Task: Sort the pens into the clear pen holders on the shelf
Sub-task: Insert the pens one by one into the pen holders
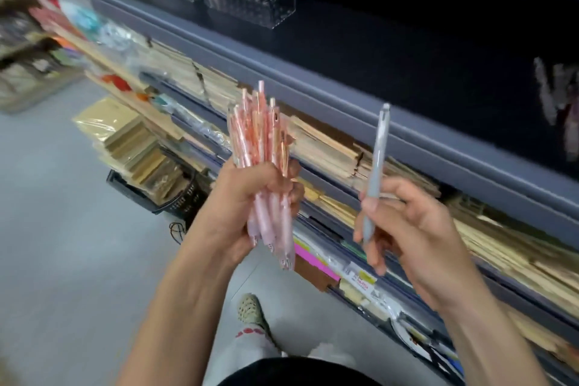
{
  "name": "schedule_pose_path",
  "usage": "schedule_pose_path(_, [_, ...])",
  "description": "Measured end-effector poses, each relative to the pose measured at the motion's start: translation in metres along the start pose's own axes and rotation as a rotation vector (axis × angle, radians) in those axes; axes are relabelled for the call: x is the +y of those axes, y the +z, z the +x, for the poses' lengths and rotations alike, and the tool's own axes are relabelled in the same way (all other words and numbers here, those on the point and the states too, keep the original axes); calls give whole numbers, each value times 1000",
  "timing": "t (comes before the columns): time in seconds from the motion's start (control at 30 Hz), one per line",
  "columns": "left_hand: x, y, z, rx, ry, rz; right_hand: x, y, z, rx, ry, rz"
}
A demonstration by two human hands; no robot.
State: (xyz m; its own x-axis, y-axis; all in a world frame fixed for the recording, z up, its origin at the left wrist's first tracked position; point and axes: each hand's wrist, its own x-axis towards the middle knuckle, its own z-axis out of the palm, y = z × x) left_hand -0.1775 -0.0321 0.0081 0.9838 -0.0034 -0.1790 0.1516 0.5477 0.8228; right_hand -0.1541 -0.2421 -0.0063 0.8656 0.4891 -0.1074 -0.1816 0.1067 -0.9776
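Left hand [250,194] fists the pink pens [260,135]. Right hand [419,229] pinches the grey pen [377,166], which I read clear of the shelf edge [438,160]. Lower label [365,279] is too blurred to read.

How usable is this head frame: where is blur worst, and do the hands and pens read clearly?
Head view: motion blur is worst at upper left, smearing the clear pen holders; the left hand gripping the pink pen bundle and the right hand holding the grey pen are legible though soft; the upper shelf recess is dark.
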Motion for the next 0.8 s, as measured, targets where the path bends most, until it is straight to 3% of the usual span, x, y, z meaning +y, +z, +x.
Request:
schedule_pose_path(0.17, [21, -53, -25, 130, 116, 39, 8, 58, 30, -109, 34, -38])
schedule_pose_path(0.4, [78, -147, -32, 261, 188, 36, 14, 151, 103, -125, 9, -87])
schedule_pose_path(0.6, [142, -233, -9, 164, 188, 45, 16, 219, 171, -51, -60, -95])
schedule_pose_path(0.8, [194, -299, 26, 98, 128, 103, 21, 275, 230, 126, -113, -116])
